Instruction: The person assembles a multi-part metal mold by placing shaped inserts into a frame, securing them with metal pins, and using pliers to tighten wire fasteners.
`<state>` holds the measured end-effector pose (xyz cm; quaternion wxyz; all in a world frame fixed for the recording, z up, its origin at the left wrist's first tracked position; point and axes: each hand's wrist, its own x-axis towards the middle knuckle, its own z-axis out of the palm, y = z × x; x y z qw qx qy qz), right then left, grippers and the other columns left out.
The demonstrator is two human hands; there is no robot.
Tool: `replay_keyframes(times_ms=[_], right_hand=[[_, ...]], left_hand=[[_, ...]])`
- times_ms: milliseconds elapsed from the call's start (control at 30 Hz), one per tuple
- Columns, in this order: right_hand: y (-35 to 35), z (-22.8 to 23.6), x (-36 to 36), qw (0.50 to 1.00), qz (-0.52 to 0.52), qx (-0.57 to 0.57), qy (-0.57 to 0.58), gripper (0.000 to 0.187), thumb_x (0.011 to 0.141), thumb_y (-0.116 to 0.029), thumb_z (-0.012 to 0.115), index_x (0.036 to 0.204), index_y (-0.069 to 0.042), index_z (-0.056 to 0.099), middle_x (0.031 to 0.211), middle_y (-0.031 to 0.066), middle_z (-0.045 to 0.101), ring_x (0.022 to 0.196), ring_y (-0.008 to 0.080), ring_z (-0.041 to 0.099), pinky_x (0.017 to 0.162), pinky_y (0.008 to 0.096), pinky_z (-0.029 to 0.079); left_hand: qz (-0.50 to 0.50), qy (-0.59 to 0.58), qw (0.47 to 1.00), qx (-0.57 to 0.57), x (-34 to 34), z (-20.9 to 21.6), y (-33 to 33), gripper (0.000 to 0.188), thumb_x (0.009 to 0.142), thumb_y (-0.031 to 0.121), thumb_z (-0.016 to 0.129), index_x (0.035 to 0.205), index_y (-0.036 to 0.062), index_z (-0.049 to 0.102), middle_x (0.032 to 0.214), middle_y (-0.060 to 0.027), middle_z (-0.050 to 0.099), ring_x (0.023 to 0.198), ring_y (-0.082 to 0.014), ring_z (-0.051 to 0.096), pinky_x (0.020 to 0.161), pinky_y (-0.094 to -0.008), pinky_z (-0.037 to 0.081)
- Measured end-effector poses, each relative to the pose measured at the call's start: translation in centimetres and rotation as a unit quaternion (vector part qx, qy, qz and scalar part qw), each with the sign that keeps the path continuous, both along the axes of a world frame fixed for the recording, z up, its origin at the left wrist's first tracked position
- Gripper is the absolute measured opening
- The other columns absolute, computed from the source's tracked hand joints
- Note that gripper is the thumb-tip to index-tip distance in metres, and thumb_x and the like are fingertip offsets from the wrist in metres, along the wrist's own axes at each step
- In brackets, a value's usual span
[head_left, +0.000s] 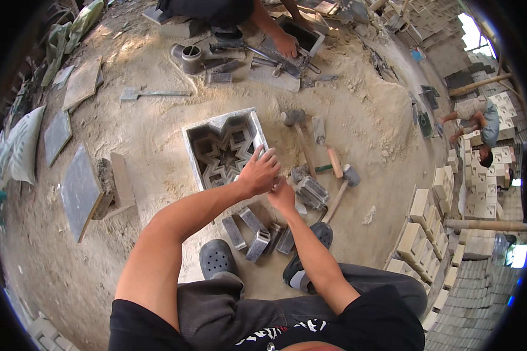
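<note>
A square grey metal mould (188, 150) stands on the sandy ground in front of me, with a star-shaped insert (229, 157) of angular pieces inside it. My left hand (260, 172) rests over its right wall near the close corner, fingers bent around the edge. Just beside it, my right hand (282, 195) is closed at that same corner; whatever lies in its fingers is hidden. Close to my right hand are a metal block (312, 192) and several hollow metal pieces (253, 220) by my shoes. My forearms cover the mould's near side.
Right of the mould lie a mallet (293, 117), a trowel (318, 131) and another mallet (351, 175). A co-worker's hand (286, 45) is at a second mould (308, 36) beyond. Pale blocks (414, 241) line the right; slabs (81, 190) stand left. Another person (480, 126) is far right.
</note>
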<state>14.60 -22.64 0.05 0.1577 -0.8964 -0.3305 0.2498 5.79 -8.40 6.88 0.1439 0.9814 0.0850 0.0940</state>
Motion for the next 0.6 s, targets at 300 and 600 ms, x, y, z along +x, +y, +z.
replay_keyframes(times_ms=[300, 600], right_hand=[[-1.4, -2.4, 3.3, 0.998, -0.002, 0.003, 0.07, 0.028, 0.079, -0.024, 0.071, 0.103, -0.01, 0.064, 0.1, 0.0159, 0.07, 0.098, 0.0372, 0.067, 0.074, 0.0494, 0.053], [0.8, 1.9, -1.6, 0.996, -0.034, -0.009, -0.086, 0.019, 0.084, -0.027, 0.067, 0.094, -0.011, 0.067, 0.084, 0.0183, 0.071, 0.083, 0.0414, 0.068, 0.072, 0.0528, 0.053]], left_hand=[[-0.007, -0.034, 0.999, -0.001, 1.5, 0.0, -0.8, 0.04, 0.09, 0.041, 0.059, 0.105, 0.0044, 0.062, 0.117, -0.0127, 0.057, 0.136, -0.0288, 0.039, 0.117, -0.0539, 0.021], [-0.003, -0.027, 1.0, -0.005, 0.0, -0.2, -0.2, 0.038, 0.085, 0.037, 0.062, 0.104, 0.0044, 0.061, 0.115, -0.012, 0.057, 0.135, -0.0287, 0.039, 0.118, -0.0533, 0.02]])
